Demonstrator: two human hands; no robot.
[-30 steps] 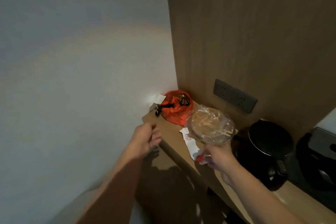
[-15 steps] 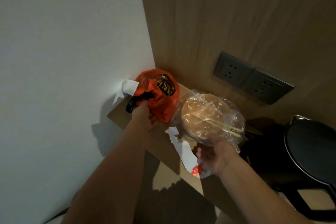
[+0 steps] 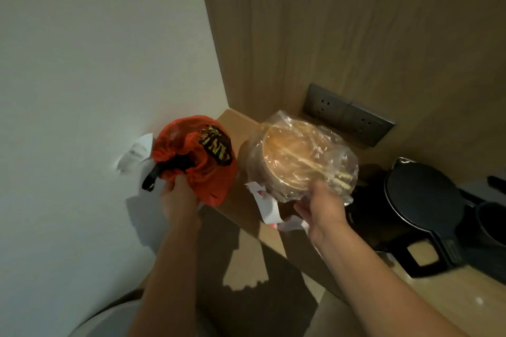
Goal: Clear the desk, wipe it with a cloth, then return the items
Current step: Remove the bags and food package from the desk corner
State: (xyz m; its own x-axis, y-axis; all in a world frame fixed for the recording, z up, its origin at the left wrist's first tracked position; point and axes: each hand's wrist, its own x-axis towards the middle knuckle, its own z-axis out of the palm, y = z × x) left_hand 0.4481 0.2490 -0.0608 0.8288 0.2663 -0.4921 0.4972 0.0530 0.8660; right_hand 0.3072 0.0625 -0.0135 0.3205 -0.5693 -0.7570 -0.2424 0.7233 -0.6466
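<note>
My left hand (image 3: 179, 198) grips an orange plastic bag (image 3: 200, 153) with a black tie and a dark logo, held up at the left end of the wooden desk (image 3: 241, 210) beside the white wall. My right hand (image 3: 319, 208) holds a round brown bowl wrapped in clear plastic (image 3: 298, 157), with chopsticks under the wrap, raised over the desk. A white receipt (image 3: 267, 205) with red print hangs under the bowl. Another white paper slip (image 3: 135, 154) sticks out behind the orange bag.
A black electric kettle (image 3: 427, 213) stands on the desk at the right, with a dark cup (image 3: 492, 224) beyond it. A grey socket panel (image 3: 347, 115) sits on the wooden wall panel behind. The white wall closes off the left side.
My left hand reached forward and took hold of the orange bag, which now sits higher. My right hand has lifted the wrapped bowl. The view moved closer to the desk corner.
</note>
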